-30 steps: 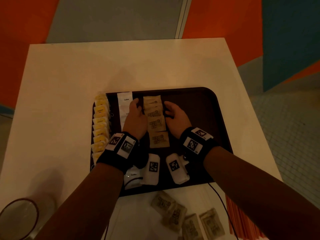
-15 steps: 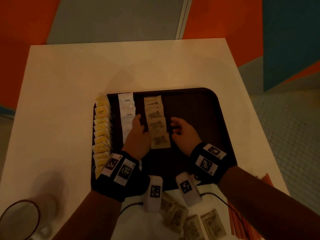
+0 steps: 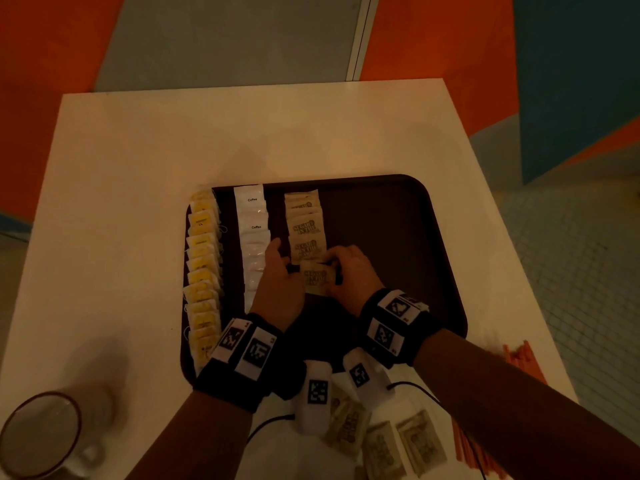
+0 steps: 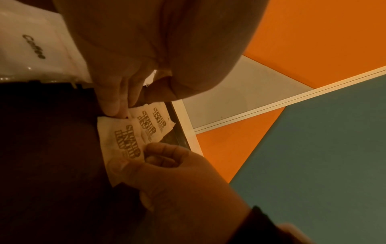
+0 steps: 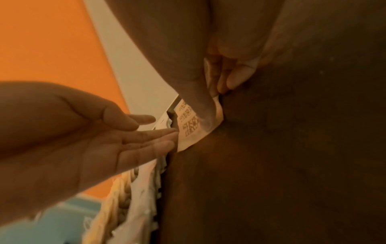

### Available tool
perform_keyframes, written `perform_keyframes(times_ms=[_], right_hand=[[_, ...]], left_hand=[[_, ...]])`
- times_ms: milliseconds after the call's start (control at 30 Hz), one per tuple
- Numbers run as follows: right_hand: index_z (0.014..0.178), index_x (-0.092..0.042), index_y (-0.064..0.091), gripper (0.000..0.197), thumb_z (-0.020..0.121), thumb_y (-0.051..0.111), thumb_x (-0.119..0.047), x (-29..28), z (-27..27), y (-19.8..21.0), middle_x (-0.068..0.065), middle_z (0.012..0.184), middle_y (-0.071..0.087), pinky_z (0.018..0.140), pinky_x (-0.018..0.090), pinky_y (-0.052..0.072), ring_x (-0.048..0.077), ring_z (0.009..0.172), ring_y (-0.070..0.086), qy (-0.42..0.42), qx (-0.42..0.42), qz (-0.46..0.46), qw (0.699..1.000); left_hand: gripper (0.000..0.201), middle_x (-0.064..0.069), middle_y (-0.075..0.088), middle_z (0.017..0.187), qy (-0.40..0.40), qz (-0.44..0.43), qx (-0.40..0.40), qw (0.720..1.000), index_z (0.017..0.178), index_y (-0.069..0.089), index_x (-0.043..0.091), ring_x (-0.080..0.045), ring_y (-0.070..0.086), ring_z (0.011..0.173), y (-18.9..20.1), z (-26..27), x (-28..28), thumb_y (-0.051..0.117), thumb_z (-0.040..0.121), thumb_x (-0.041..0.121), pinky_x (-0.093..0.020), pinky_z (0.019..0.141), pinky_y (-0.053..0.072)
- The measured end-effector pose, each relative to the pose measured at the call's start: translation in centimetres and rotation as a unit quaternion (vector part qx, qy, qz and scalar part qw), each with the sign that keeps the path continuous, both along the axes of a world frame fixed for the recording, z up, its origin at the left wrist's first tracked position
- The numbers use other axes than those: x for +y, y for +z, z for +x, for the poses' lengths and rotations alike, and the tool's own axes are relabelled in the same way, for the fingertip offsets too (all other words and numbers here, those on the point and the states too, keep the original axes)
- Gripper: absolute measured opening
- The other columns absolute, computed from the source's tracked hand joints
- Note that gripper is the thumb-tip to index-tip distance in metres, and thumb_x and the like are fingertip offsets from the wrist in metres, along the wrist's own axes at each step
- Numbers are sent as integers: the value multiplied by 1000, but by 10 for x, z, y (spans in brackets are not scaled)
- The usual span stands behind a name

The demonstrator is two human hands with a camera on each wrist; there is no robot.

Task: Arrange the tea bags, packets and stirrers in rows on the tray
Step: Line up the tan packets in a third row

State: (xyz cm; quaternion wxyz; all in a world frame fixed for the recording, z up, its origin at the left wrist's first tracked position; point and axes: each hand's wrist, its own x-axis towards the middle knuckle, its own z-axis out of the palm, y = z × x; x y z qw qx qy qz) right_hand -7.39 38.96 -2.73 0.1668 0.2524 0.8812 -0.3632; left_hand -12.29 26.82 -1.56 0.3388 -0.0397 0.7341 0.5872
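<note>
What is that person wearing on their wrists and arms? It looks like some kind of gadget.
The forearms are bare, with no sleeves. Each wrist carries a wide black band: the left wristband and the right wristband both bear white square tags printed with black code patterns. Under each wrist hangs a white box, also tagged. A thin black cable trails from the right one.
</note>
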Motion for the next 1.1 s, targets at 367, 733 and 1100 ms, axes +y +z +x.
perform_keyframes(times_ms=[367, 733, 1100], right_hand=[[111, -10, 53, 26, 85, 58, -8, 6, -16, 11, 9, 122, 56, 86, 25, 44, 23, 112, 54, 13, 13, -24, 1000], [120, -16, 53, 46, 77, 69, -9, 12, -33, 2, 8, 122, 50, 79, 19, 44, 21, 101, 58, -60, 49, -13, 997], [121, -17, 54, 43, 81, 64, -7, 15, -30, 2, 5, 127, 52, 77, 18, 45, 9, 89, 56, -88, 86, -45, 991]], left_hand=[[62, -16, 34, 143, -14, -25, 32, 999, 144, 14, 16, -28, 42, 126, 1, -5, 0, 37, 91, -6, -41, 99, 44], [57, -15, 41, 140, -36, -34, 68, 996, 143, 13, 11, -26, 46, 125, 7, -14, 13, 32, 92, -5, -33, 99, 42], [58, -15, 40, 141, -25, -13, 68, 997, 142, 15, 9, -24, 44, 126, 11, -19, 17, 32, 90, -10, -31, 99, 42]])
